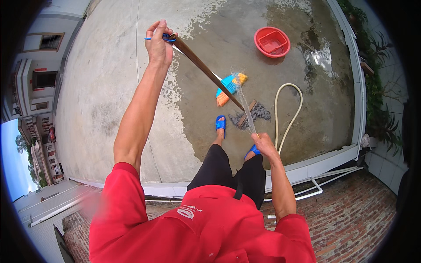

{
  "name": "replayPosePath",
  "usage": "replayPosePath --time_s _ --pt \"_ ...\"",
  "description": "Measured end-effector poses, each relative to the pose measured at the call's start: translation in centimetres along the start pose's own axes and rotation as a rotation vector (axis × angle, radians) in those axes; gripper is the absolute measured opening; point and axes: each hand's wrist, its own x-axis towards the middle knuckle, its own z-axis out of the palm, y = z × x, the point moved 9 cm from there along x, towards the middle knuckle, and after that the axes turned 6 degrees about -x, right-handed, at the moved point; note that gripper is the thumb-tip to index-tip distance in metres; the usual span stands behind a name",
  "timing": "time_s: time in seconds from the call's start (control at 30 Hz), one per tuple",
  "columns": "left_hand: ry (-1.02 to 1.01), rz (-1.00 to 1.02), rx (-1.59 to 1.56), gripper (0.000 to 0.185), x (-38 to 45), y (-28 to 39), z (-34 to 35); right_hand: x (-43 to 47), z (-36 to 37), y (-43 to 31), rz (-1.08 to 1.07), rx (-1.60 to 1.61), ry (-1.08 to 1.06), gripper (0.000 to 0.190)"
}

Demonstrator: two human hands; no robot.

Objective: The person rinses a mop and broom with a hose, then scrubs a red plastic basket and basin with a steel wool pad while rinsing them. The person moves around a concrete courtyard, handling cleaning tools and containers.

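Note:
My left hand (159,46) is raised and grips the top end of a wooden mop handle (204,69), where a blue cord (169,37) is looped. The mop's grey string head (261,111) rests on the wet concrete by my feet. Behind the mop handle runs the white stick of a broom with a blue, orange and yellow head (228,85); whether my left hand holds that stick too is unclear. Low in front of me, my right hand (264,143) is closed around a hose end. From it a water stream (245,107) passes over the mop head towards the broom head.
A pale hose (300,98) loops on the floor at right. Beyond it stands a red basin (258,47) with a red basket (271,41) inside. A low white-tiled kerb (359,108) borders the yard, with plants (383,121) outside it. The concrete is wet and puddled.

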Motion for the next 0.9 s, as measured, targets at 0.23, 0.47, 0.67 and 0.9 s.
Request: replayPosePath --time_s 0.23,0.47,0.67,0.9 --pt "-0.243 0.015 0.031 0.015 8.6 -7.5 1.4 0.2 -1.6 -19.9 -0.216 0.217 0.005 0.05" --pt "-0.285 -0.02 0.397 0.044 11.0 -11.5 6.5 2.2 -3.2 -29.3 -0.228 0.365 0.201 0.051" --pt "-0.263 -0.198 0.63 0.049 14.0 -12.5 5.0 5.9 -1.4 -31.4 -0.217 0.373 0.187 0.052" --pt "-0.17 -0.163 0.322 0.028 14.5 -13.2 -2.9 11.9 3.9 -27.0 0.022 0.184 0.048 0.056"
